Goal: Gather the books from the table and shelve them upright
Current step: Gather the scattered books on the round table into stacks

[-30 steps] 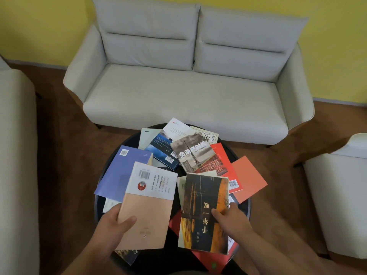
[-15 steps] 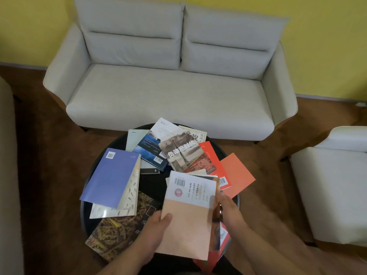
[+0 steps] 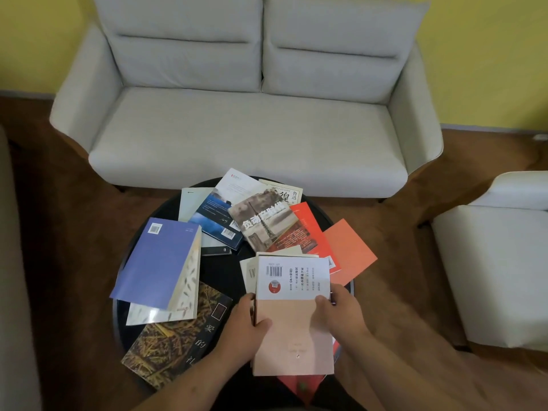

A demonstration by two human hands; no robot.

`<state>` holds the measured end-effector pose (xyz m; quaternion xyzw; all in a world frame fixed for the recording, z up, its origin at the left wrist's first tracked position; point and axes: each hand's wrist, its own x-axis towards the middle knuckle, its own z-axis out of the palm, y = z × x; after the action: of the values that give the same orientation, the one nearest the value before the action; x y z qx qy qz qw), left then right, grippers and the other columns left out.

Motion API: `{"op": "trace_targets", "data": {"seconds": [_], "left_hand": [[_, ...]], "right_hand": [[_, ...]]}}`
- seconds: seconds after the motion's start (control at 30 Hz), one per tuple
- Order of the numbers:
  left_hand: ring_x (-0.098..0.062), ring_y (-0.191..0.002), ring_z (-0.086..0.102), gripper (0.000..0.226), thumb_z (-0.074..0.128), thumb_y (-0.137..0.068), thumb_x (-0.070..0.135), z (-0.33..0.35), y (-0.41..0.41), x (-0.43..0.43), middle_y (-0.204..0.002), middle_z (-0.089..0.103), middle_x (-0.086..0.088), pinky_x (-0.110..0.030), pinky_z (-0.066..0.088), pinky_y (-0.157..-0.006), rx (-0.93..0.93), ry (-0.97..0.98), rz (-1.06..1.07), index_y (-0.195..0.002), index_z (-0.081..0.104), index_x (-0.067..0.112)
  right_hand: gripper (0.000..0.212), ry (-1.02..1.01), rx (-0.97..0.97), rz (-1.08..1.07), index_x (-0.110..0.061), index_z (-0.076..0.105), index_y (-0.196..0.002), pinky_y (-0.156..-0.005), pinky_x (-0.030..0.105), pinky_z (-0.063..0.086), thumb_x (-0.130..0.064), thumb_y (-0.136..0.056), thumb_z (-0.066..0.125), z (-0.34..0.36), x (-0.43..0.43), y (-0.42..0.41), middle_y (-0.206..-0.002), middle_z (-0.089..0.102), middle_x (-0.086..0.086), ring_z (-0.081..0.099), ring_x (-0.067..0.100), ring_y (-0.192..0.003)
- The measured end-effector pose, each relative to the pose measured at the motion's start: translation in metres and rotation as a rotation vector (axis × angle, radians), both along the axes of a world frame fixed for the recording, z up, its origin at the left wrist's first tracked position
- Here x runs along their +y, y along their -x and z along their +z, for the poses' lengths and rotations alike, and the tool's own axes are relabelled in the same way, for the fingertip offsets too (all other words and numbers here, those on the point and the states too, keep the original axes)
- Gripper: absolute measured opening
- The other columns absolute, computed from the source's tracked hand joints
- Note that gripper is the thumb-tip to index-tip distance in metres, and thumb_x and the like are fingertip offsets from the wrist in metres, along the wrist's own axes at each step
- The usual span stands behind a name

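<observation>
Round black worktop [image 3: 221,272], before a grey sofa [image 3: 246,137]. Peach-and-white book [image 3: 293,330] lies flat on a small pile at the near right. Left hand [image 3: 243,327] grips its left edge and right hand [image 3: 341,312] its right edge, thumbs on the cover. Purple book [image 3: 157,262] and straw-patterned book [image 3: 172,342] lie to the left; more books are fanned behind.

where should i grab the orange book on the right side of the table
Take the orange book by its far-right corner, coming from the right of the table: that corner seems to jut past the rim, so fingers can slip beneath and the thumb on top. Its left edge lies under the red book, so draw it out rightward.
</observation>
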<state>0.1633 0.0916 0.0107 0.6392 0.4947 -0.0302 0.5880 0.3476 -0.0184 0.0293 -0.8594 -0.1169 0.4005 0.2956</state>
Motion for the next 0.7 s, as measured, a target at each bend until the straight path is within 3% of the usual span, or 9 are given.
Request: {"op": "trace_targets", "data": {"seconds": [0.13,0.23,0.27,0.33,0.4,0.47,0.53,0.7], "left_hand": [[-0.014,-0.104,0.06,0.026,0.054,-0.096,0.022,-0.006,-0.005,-0.008,-0.121,0.057,-0.004,-0.032,0.051,-0.089,0.049,-0.002,0.134,-0.122,0.054,0.018],[-0.013,-0.095,0.057,0.022,0.046,-0.101,0.026,-0.006,-0.01,-0.007,-0.116,0.055,-0.007,-0.028,0.045,-0.077,0.092,-0.002,0.168,-0.116,0.055,0.012],[-0.014,-0.093,0.056,0.023,0.042,-0.103,0.028,-0.006,-0.011,-0.005,-0.114,0.055,-0.007,-0.028,0.044,-0.075,0.105,-0.012,0.164,-0.115,0.054,0.012],[-0.017,-0.092,0.056,0.025,0.037,-0.104,0.03,-0.005,-0.012,-0.001,-0.108,0.057,-0.008,-0.032,0.044,-0.075,0.137,-0.026,0.166,-0.109,0.053,0.012],[-0.016,-0.091,0.058,0.025,0.036,-0.104,0.03,-0.004,-0.01,0.001,-0.105,0.06,-0.006,-0.032,0.045,-0.074,0.132,-0.008,0.166,-0.107,0.053,0.012],[-0.012,-0.091,0.058,0.025,0.037,-0.104,0.03,-0.004,-0.01,0.001,-0.105,0.061,-0.003,-0.03,0.045,-0.072,0.105,0.041,0.19,-0.11,0.054,0.013],[-0.014,-0.095,0.059,0.028,0.036,-0.104,0.031,-0.003,-0.012,0.0,-0.11,0.06,-0.003,-0.031,0.046,-0.076,0.09,0.095,0.24,-0.118,0.053,0.014],[-0.023,-0.11,0.052,0.04,0.034,-0.103,0.035,-0.008,-0.019,-0.005,-0.13,0.047,-0.009,-0.039,0.045,-0.097,0.155,0.151,0.256,-0.138,0.042,0.016]], "right_hand": [[0.034,0.083,0.139,-0.03,-0.012,0.054,-0.132,-0.073,0.025,0.054,-0.023,-0.101,0.05,-0.005,0.004,0.001,-0.129,0.066,0.002,0.063,0.013,-0.099],[0.042,0.139,0.188,0.044,-0.005,0.041,-0.145,-0.06,0.013,0.04,-0.016,-0.104,0.042,-0.013,0.01,0.009,-0.144,0.046,0.01,0.041,0.012,-0.095],[0.038,0.102,0.216,0.011,-0.006,0.042,-0.142,-0.054,0.011,0.037,-0.014,-0.105,0.041,-0.016,0.012,0.012,-0.139,0.047,0.008,0.039,0.011,-0.085],[0.017,0.058,0.311,-0.033,-0.015,0.05,-0.119,-0.047,0.008,0.038,-0.011,-0.105,0.043,-0.014,0.017,0.017,-0.105,0.053,-0.005,0.04,0.006,-0.068],[0.017,-0.033,0.408,-0.143,-0.023,0.054,-0.102,-0.059,0.015,0.048,-0.008,-0.104,0.047,-0.005,0.017,0.014,-0.094,0.059,-0.007,0.057,0.008,-0.078],[0.022,-0.143,0.537,-0.215,-0.022,0.06,-0.117,-0.086,0.034,0.059,-0.008,-0.102,0.053,0.002,0.012,0.006,-0.111,0.073,0.002,0.07,0.022,-0.102],[0.03,-0.16,0.586,-0.216,-0.016,0.059,-0.13,-0.104,0.048,0.053,-0.011,-0.1,0.059,0.004,0.008,-0.001,-0.122,0.074,0.006,0.07,0.029,-0.114],[0.042,-0.159,0.462,-0.196,-0.018,0.054,-0.124,-0.101,0.055,0.055,-0.015,-0.088,0.077,0.009,0.018,-0.006,-0.125,0.069,0.007,0.07,0.032,-0.111]]}}
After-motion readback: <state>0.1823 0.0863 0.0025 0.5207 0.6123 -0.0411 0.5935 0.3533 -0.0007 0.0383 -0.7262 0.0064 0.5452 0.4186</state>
